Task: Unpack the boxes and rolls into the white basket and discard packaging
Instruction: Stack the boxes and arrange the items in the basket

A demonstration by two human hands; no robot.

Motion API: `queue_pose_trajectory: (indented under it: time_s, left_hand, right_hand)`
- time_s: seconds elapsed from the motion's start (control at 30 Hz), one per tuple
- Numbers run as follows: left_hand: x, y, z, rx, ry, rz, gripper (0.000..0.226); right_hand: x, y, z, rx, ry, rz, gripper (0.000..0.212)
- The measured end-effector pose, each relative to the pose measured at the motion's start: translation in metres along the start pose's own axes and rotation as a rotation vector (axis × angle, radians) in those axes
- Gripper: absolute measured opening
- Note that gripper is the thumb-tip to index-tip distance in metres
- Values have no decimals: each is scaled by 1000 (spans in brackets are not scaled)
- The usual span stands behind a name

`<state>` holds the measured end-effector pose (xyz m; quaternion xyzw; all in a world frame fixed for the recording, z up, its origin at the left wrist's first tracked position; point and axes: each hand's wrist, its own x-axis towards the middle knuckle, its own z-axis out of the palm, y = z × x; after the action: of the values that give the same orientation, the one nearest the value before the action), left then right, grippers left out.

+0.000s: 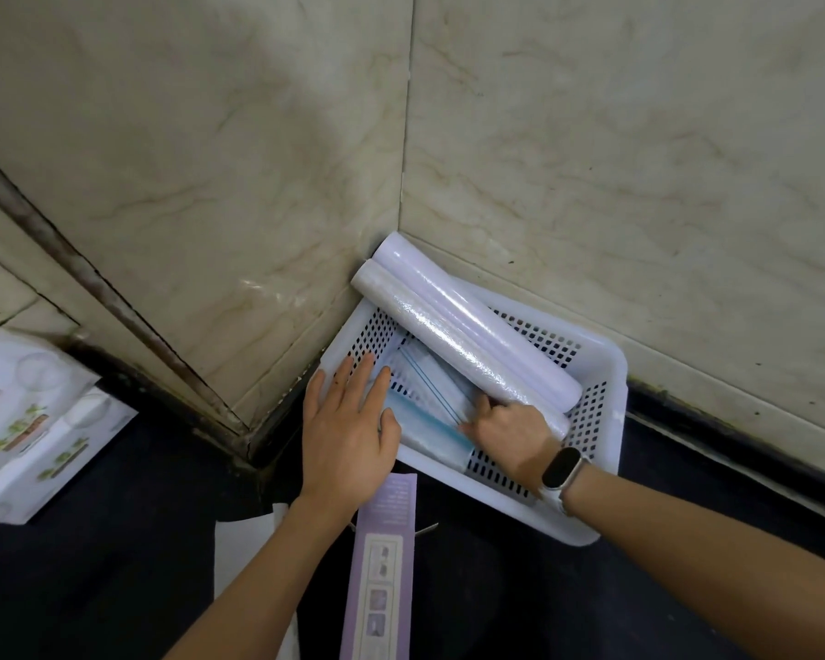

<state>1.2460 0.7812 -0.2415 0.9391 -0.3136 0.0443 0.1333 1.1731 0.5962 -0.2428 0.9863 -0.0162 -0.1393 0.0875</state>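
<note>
Two rolls lie side by side across the white basket [606,373], just beyond the right hand [510,433]: a lilac roll [472,316] on the far side and a clear textured roll [453,345] touching it on the near side. Their far ends stick out over the basket rim toward the wall corner. Near end of the clear roll is hidden behind the right hand, so cannot tell where it ends.

Right hand is in the basket, fingers curled down onto a blue-edged flat pack [429,412]; fingertips partly hidden, so whether it grips or just presses is unclear. Smartwatch [562,469] on that wrist.

Left hand [348,431] is open and flat, fingers spread, lying over the basket's near-left rim and the left end of the blue-edged pack; holding nothing. What lies under the palm is hidden. More pale packs sit beneath the rolls between the hands, hard to tell apart.

Below the left hand, a long purple box [384,574] lies on the dark floor, its bottom cut off by the frame edge; print too small to read. White sheet [244,554] beside the left forearm, mostly covered. Far left of the left hand, a white printed carton [34,421], cut off at the edge.
</note>
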Motion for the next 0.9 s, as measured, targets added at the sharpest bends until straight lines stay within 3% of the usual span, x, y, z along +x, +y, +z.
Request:
queue_pose_trajectory:
  time_s: [0.07,0.17,0.27,0.57,0.73,0.87,0.9]
  left_hand:
    - [0,0,1,-6,16,2,48]
    - [0,0,1,-20,38,5,47]
    - [0,0,2,-29,48,6,47]
    - [-1,-1,2,-40,25,-4,47]
    - [-1,-2,1,-48,-22,-3,49]
    - [-2,-2,-1,-129,16,-31,57]
    - [-3,-2,-1,-140,25,-37,59]
  right_hand:
    - [5,-7,0,4,-45,74,43]
    - [7,-15,5,-27,-39,139,31]
    - [8,-16,14,165,-29,143,32]
    - [-8,-2,-8,478,-49,111,7]
    - [-22,9,-24,773,61,188,16]
    - [-25,21,-36,1088,-153,115,19]
    - [-25,20,-39,1108,-186,74,11]
